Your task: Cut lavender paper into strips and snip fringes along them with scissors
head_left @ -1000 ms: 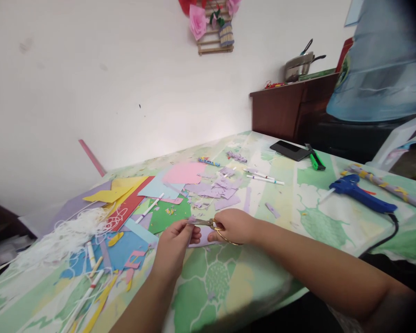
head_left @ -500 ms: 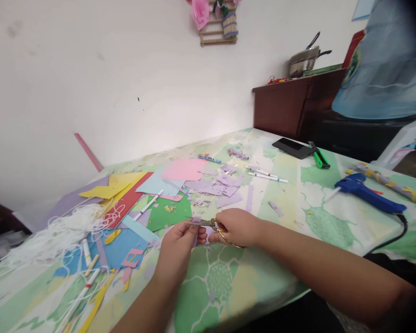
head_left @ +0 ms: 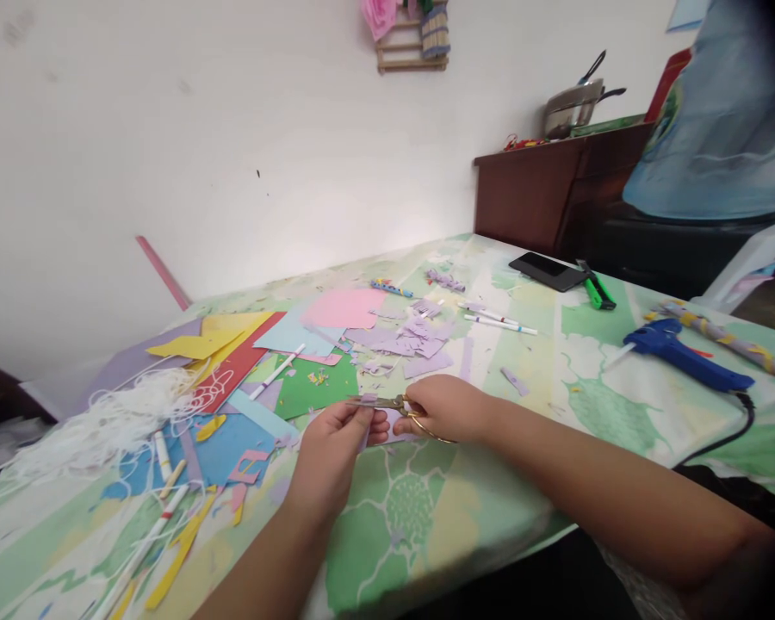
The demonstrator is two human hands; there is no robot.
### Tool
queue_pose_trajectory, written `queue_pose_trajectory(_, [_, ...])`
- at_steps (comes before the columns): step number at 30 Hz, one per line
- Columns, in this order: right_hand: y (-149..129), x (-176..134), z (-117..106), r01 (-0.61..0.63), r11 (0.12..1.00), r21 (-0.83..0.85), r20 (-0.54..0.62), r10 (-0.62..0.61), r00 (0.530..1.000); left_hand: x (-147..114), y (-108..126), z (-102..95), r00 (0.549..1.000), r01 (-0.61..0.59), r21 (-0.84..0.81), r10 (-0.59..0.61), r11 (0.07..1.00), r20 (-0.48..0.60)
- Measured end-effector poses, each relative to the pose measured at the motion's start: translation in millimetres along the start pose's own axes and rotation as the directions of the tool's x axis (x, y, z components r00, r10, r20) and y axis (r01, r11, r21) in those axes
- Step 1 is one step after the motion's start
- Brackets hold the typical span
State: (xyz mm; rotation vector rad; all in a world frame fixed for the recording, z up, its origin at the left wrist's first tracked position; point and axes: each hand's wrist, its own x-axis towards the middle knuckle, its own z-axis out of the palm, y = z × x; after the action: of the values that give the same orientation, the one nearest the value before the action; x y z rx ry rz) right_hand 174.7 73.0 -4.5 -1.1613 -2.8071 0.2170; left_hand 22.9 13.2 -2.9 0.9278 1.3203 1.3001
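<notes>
My right hand [head_left: 449, 408] is closed around the gold handles of a pair of scissors [head_left: 387, 403], whose blades point left. Between thumb and fingers, my left hand [head_left: 336, 439] pinches a small lilac paper piece [head_left: 368, 399], mostly hidden by the fingers. The blades lie across this piece, right at the left fingertips. Just beyond both hands is a heap of lilac paper scraps [head_left: 419, 336], some with fringed edges. A green sheet [head_left: 319, 387] with tiny clippings lies beyond my left hand.
Coloured sheets, a tangle of white string [head_left: 135, 413] and markers [head_left: 277, 372] cover the left side. To the right lie a blue glue gun [head_left: 685, 355] with its cord, a green utility knife [head_left: 598, 288] and a black phone [head_left: 547, 271]. A water jug [head_left: 710, 146] stands behind.
The view has shifted slightly, so the table items sit a little differently. Both hands keep nearly the same pose, with the scissors still across the lilac piece.
</notes>
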Motion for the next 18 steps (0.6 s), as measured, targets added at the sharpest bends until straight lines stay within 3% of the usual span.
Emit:
queue_pose_trajectory(9, [0.0, 2.3, 4.7, -0.047, 0.997, 0.069, 0.012, 0.046, 0.999, -3.2, 8.0, -1.0, 0.993, 0.092, -0.020, -0.090, 0.996, 0.076])
queue_pose_trajectory(18, [-0.3, -1.4, 6.1, -0.031, 0.994, 0.105, -0.004, 0.031, 0.999, 0.6, 3.7, -2.2, 1.000, -0.022, -0.040, 0.021, 0.999, -0.016])
